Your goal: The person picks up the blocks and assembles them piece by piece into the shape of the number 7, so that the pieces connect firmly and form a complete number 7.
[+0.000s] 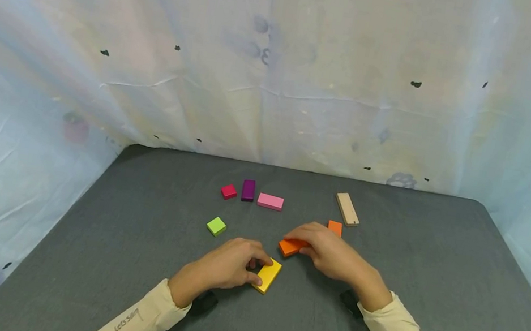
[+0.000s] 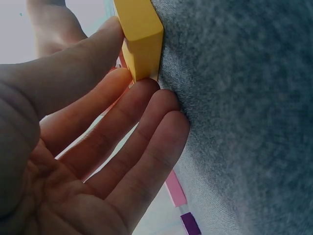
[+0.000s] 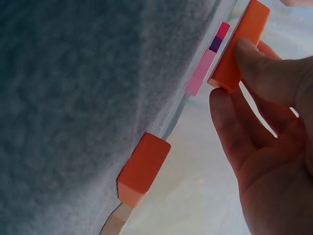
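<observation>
My left hand (image 1: 232, 263) holds a yellow rectangular block (image 1: 268, 276) on the grey table, thumb and fingertips against its edges; the left wrist view shows the thumb on the yellow block (image 2: 141, 24). To the right, my right hand (image 1: 331, 251) pinches an orange block (image 1: 290, 247) between thumb and fingers. In the right wrist view the thumb presses the broad face of that orange block (image 3: 227, 68); whether it touches the table I cannot tell. Just beyond the right hand lies a second orange block (image 1: 335, 227), partly hidden by the hand.
A lime green block (image 1: 216, 226) lies left of the hands. Farther back are a red block (image 1: 228, 191), a purple block (image 1: 248, 190) and a pink block (image 1: 270, 202). At the back right lies a beige block (image 1: 347, 209). Patterned sheeting (image 1: 279, 76) hangs behind the grey table (image 1: 164, 190).
</observation>
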The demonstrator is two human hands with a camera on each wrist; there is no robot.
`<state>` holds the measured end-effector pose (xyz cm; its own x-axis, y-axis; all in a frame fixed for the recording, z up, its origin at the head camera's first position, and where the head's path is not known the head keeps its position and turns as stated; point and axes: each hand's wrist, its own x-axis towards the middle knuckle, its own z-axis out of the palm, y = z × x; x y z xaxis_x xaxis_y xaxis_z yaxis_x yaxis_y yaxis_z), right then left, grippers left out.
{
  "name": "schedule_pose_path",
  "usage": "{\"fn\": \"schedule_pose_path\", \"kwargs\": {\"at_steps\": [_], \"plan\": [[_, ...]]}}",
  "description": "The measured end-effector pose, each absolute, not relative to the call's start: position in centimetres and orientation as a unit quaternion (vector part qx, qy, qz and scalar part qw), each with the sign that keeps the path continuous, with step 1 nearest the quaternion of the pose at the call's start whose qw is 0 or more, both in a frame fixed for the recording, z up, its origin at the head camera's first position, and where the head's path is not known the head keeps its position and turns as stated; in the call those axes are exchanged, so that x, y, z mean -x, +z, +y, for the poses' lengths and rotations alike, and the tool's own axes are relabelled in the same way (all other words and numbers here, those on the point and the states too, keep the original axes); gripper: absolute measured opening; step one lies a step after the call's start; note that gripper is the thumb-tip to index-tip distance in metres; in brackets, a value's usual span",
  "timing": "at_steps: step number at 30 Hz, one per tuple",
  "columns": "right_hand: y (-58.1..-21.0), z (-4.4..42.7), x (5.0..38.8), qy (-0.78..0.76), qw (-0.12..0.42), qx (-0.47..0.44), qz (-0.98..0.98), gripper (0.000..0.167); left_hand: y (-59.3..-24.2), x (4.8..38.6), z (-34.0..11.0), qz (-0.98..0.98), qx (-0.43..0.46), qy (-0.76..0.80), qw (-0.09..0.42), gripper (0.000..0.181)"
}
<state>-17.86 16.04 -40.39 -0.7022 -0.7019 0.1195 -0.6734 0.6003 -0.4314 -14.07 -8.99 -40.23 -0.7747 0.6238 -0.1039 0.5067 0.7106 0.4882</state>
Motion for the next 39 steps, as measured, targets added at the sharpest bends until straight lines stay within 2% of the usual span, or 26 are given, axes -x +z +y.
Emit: {"fn": "schedule_pose_path", "kwargs": {"at_steps": [16,39], "plan": [[-40.7,15.1,17.7,-0.204,0.029,0.431,0.878,0.039,-40.3,14.1,-8.9,0.916,-0.308,0.226,0.12,0.037],[-41.3,14.9,17.7,-0.204,0.04,0.45,0.869,0.032,-40.4,13.9,-8.9,0.914,-0.315,0.229,0.114,0.036]]}}
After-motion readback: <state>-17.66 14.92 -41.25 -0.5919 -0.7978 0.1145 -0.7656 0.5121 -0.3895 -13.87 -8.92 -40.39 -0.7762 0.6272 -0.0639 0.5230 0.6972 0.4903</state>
